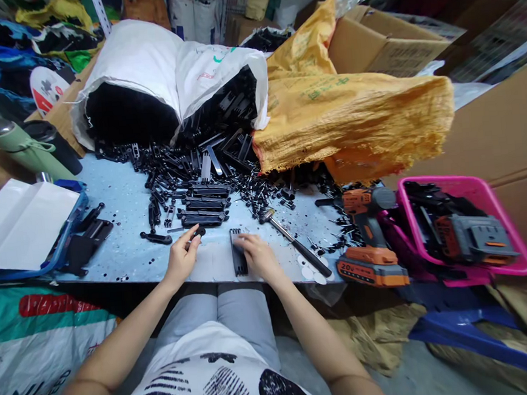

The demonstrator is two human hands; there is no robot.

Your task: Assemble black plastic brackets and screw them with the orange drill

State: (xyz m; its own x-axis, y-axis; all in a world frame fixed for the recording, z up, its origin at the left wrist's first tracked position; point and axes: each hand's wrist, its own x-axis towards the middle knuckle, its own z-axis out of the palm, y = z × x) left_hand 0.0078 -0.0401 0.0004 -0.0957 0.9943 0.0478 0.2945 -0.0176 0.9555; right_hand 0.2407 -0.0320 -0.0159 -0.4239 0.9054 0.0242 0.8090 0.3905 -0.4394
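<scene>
My left hand [182,257] pinches a small black plastic part [198,232] just above the near edge of the metal-topped table [122,202]. My right hand [256,254] lies over a long black ribbed plastic piece [238,260] on the table and holds it down with curled fingers. Just beyond my hands, several assembled black pieces [204,205] lie stacked in rows. Behind them spreads a heap of loose black plastic parts [223,146] that spills from a white sack [162,71].
A screwdriver [294,241] lies right of my right hand. An orange cordless drill [369,238] stands at the table's right end beside a pink basket [514,251] holding tools. A yellow sack [353,117], cardboard boxes [383,42], a green flask [22,149] and a white tray [19,223] surround the work area.
</scene>
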